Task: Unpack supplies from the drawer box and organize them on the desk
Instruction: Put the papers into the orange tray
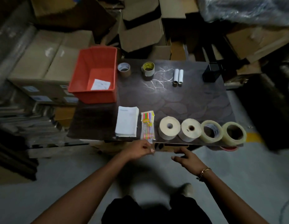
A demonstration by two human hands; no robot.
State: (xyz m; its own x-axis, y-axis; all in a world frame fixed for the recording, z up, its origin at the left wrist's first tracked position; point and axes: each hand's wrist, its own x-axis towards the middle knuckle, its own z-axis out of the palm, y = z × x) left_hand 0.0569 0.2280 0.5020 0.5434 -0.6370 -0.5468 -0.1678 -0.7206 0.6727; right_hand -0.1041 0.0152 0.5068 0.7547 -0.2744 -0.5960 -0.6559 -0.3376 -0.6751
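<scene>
Both hands hover at the near edge of the counter [181, 97]. The left hand [140, 149] has its grip pinched narrow at the overhanging end of the pen packet [147, 126], apparently to square it in line; whether it actually holds the wrapper cannot be told. The right hand [185, 157] is spread wide, holding nothing.

Along the near edge, a row appears sorted by kind: paper stack [126, 122], pen packet, two white rolls [169, 127], two clear tape rolls [234, 132].

At the far edge stand two brown tape rolls [124, 69], two small white tubes [178, 77] and a black holder [210, 73].

The orange drawer box [95, 73] sits far left, one paper slip [100, 84] left inside; unpacking looks nearly complete.

The counter is dark, patterned and glossy. Cardboard boxes [140, 29] crowd the dim room behind.
</scene>
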